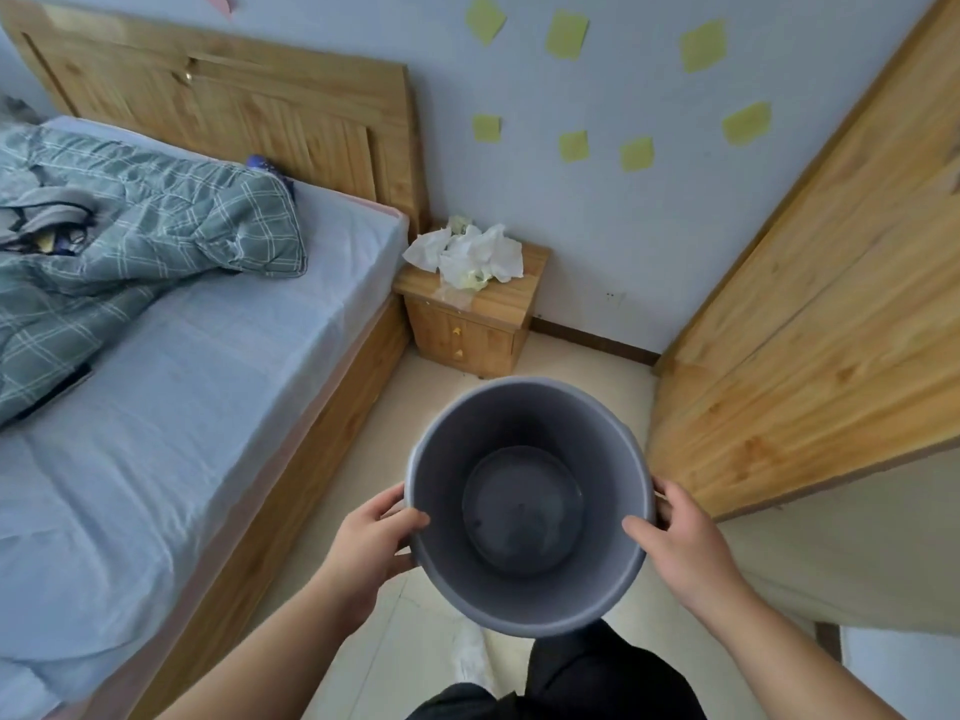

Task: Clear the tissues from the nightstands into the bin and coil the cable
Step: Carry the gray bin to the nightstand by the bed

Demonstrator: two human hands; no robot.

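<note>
A grey bin (524, 396) was held above the tiled floor (587, 376), its rim gripped on one side by the left grip (374, 537) and on the other by the right grip (685, 543), with each thumb hooked over the edge. Crumpled white tissues (467, 254) were piled on the wooden desk (501, 304), which was set against the wall between the bed (208, 366) and a wooden wardrobe (805, 304). A green checked quilt (130, 226) was bunched on the bed, and yellow notes (566, 34) were stuck to the wall.
</note>
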